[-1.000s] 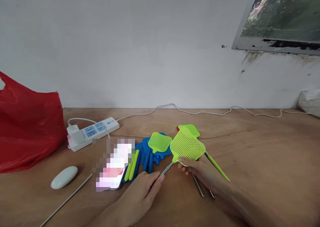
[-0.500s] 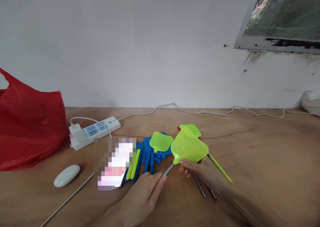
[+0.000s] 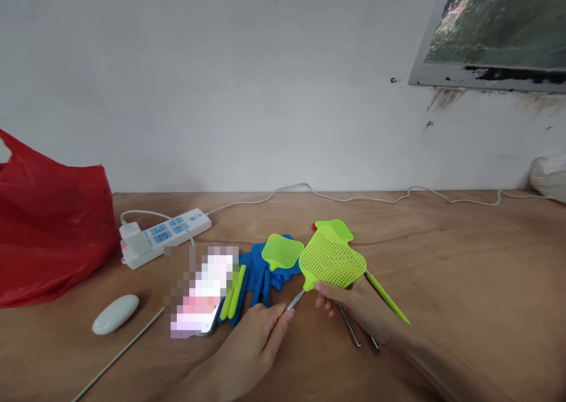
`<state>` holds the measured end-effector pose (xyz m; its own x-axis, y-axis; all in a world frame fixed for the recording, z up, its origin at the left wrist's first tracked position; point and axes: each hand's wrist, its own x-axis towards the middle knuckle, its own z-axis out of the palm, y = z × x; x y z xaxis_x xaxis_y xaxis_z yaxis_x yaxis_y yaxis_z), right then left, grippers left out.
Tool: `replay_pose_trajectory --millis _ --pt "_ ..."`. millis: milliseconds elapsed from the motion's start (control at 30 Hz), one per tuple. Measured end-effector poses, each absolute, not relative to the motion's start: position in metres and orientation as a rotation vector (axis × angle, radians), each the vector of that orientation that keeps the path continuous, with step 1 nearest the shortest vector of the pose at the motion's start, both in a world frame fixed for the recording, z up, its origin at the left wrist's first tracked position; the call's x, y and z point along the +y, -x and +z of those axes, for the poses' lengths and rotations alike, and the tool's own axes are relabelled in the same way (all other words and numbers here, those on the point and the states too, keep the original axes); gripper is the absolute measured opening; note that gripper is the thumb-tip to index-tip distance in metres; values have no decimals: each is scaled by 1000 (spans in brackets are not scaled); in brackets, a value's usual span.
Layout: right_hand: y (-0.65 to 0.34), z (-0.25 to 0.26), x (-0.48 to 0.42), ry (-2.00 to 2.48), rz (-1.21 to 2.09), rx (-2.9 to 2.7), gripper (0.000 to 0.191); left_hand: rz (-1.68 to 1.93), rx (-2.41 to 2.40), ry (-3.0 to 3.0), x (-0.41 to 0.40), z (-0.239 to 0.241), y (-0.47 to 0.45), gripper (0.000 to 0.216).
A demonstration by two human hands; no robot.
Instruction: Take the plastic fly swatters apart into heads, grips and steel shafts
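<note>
I hold a lime-green fly swatter [image 3: 332, 264] between both hands, a little above the wooden table [image 3: 464, 260]. My right hand [image 3: 354, 305] pinches the lower edge of its mesh head. My left hand [image 3: 259, 337] is closed around its thin metal rod near the neck. Just behind lie more swatters: a green head [image 3: 283, 251] on a pile of blue ones [image 3: 260, 272], and another green head [image 3: 338, 228] further back. A green handle [image 3: 387, 299] and metal rods [image 3: 351, 328] lie under my right hand.
A phone with a blurred screen [image 3: 201, 293] lies left of the pile. A white power strip [image 3: 161, 234] with a cable, a white oval mouse [image 3: 115, 313] and a red plastic bag [image 3: 48, 237] sit on the left. A thin rod [image 3: 119, 352] lies near the front. White wall behind.
The swatter and both hands have barely shifted; the small differences look like head movement. Both grips are unchanged.
</note>
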<state>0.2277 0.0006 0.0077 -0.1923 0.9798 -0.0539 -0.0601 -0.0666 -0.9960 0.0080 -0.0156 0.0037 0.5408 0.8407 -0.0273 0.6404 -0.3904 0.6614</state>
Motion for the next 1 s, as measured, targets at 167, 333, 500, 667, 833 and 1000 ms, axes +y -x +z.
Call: replay_pose_trajectory --millis 167,333,500,667,833,1000 --pt "-219 8 2 1004 1475 -1100 29 509 1191 -2138 -18 9 -11 48" --pt "-221 3 8 941 1436 -842 33 619 1138 -2179 -16 17 -1 44" --pt "-235 2 18 907 1440 -705 34 676 1435 -2353 -2 13 10 29" --pt "-240 1 21 956 1415 -656 35 412 1676 -2503 3 6 9 27" --pt "-238 1 20 977 1458 -663 37 295 1795 -2539 4 9 9 25" --pt "-237 1 19 986 1480 -654 33 235 2093 -2520 11 17 16 22"
